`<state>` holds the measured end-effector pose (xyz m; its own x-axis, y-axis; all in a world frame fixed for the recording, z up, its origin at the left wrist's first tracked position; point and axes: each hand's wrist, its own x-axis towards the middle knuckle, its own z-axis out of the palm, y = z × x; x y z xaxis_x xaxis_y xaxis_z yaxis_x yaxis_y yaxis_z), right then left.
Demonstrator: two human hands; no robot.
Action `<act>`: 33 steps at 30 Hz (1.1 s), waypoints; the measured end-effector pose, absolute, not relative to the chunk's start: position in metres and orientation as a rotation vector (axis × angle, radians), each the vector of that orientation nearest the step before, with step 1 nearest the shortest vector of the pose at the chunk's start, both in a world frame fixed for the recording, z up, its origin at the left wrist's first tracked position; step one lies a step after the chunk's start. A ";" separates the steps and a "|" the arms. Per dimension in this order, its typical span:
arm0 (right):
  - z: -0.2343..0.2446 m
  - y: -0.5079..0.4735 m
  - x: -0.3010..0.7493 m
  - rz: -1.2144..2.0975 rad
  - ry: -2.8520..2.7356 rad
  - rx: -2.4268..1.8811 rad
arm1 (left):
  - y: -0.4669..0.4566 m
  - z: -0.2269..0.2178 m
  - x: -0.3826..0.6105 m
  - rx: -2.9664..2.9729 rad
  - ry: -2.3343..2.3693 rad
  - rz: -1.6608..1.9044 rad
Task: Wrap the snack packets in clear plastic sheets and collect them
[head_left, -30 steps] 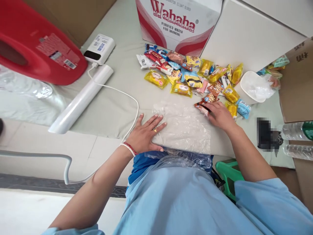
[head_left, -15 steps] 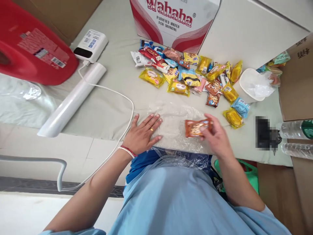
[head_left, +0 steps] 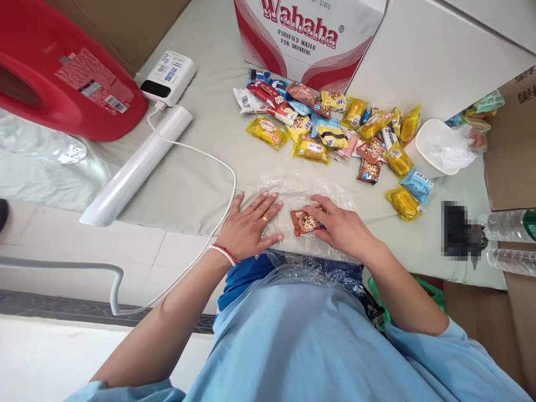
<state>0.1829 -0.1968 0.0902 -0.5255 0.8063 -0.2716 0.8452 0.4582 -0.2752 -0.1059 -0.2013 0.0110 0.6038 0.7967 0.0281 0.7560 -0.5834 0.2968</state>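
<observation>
My left hand (head_left: 251, 223) lies flat, fingers spread, on the left part of a sheet of clear plastic film (head_left: 287, 192) at the table's front edge. A small brown cookie packet (head_left: 304, 222) rests on the film to the right of that hand. My right hand (head_left: 341, 226) has its thumb and fingers around the packet's right end, which they partly cover. Beyond both hands is a loose pile of wrapped snacks, among them a yellow packet (head_left: 268, 132), a brown cookie packet (head_left: 369, 172) and a blue packet (head_left: 417, 185).
A roll of plastic film (head_left: 136, 167), a white device (head_left: 168, 78) with a cable (head_left: 209, 153) and a red jug (head_left: 84, 72) stand left. A Wahaha carton (head_left: 310, 42) is behind the snacks. To the right are a white tub (head_left: 435, 148) and clear bottles (head_left: 508, 225).
My right hand has moved left and down with the brown cookie packet, bringing it onto the film closer to my left hand. The left hand stays flat. The view has shifted slightly.
</observation>
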 end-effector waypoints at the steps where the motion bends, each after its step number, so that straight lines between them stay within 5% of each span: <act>1: 0.089 -0.195 0.178 -0.558 2.581 1.433 | -0.201 0.011 -0.106 2.577 1.277 0.231; 10: 0.083 -0.200 0.211 -0.425 2.495 1.672 | -0.202 0.007 -0.104 2.539 1.306 0.243; 23: 0.069 -0.203 0.174 -0.669 2.528 1.768 | -0.202 0.010 -0.102 2.555 1.331 0.264; 29: 0.070 -0.133 0.253 -0.033 2.044 2.569 | -0.201 0.008 -0.102 2.555 1.340 0.262; 33: 0.057 -0.107 0.278 -0.092 1.830 2.539 | -0.202 0.008 -0.102 2.542 1.338 0.258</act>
